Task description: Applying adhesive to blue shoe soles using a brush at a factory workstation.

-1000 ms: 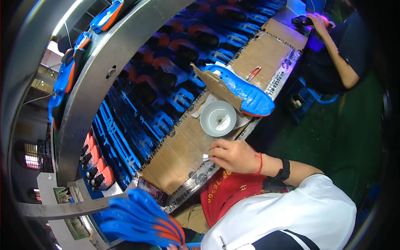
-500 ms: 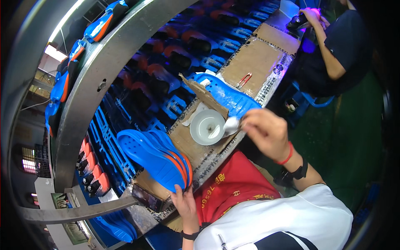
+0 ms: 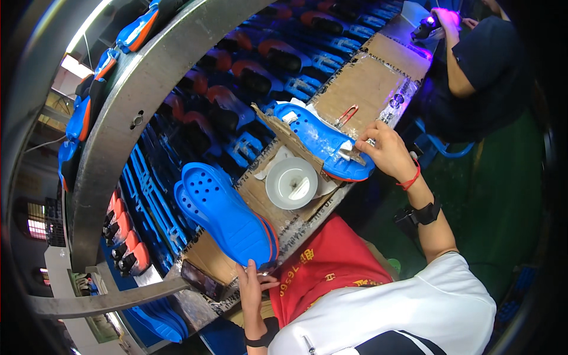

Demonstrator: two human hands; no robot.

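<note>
My right hand pinches a small tool with a white, brush-like end over the heel part of a blue shoe sole. This sole has holes at its front and an orange edge at the heel; a white patch sits by the tool. Left of it, a white bowl holds a little liquid and a pale piece. My left hand grips the heel end of a stack of blue shoe soles near the table's front edge. How its fingers close underneath is partly hidden.
Cardboard covers the bench, with red thread snips on it. A raised cardboard flap stands between bowl and sole. Behind lie rows of shoe parts. A curved metal rail rises at left; a co-worker works at far right.
My right hand has moved up from beside the bowl to the single sole, carrying the tool. At left, the stacked soles have shifted and fanned apart, with my left hand still at their heel.
</note>
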